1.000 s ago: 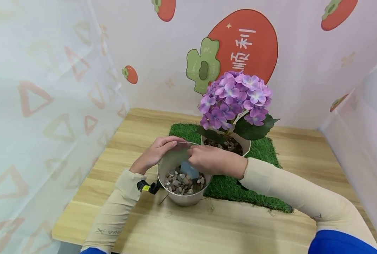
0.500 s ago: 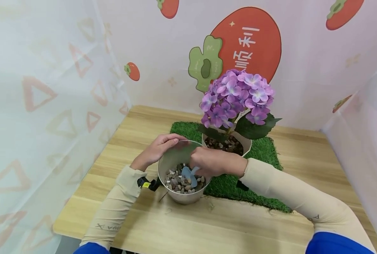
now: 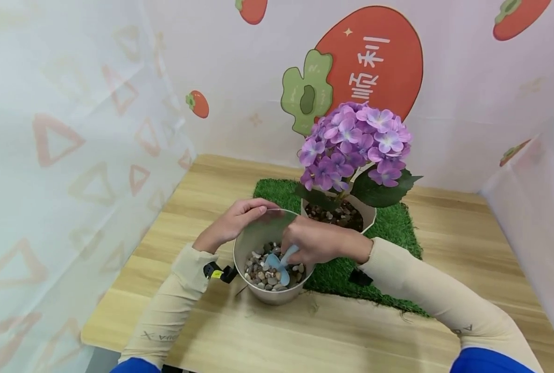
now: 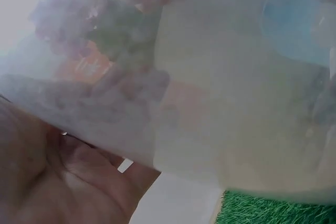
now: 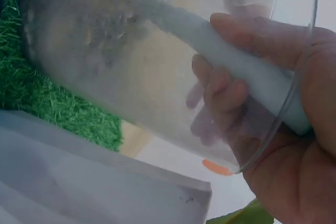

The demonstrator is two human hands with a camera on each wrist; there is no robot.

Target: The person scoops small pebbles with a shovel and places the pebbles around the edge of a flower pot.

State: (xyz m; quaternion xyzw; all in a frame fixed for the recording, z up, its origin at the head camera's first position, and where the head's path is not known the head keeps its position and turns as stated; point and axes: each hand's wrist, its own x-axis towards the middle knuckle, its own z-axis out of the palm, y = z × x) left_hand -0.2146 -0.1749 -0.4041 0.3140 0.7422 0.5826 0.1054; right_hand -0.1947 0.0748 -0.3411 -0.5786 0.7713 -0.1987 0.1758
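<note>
A clear, straight-sided bucket (image 3: 274, 297) stands on the table, its bottom covered with mixed pebbles (image 3: 258, 269). My left hand (image 3: 236, 221) grips its far left rim, the thumb along the top edge and the fingers outside the wall. Reaching in over the right side, my right hand (image 3: 315, 240) holds a small light-blue shovel (image 3: 283, 274). Its curved blade rests among the pebbles. The right wrist view looks through the wall at the fingers wrapped round the thick shovel handle (image 5: 247, 69).
Just behind the bucket, a white pot (image 3: 369, 215) holds a purple hydrangea (image 3: 356, 145) in dark soil with pebbles. The pot stands on a green turf mat (image 3: 393, 223) on the wooden table (image 3: 202, 197). Printed cloth walls (image 3: 239, 67) enclose the back and sides.
The shovel blade has turned and shifted within the pebbles, and more of its handle now shows below the right hand. The left hand keeps its place on the rim.
</note>
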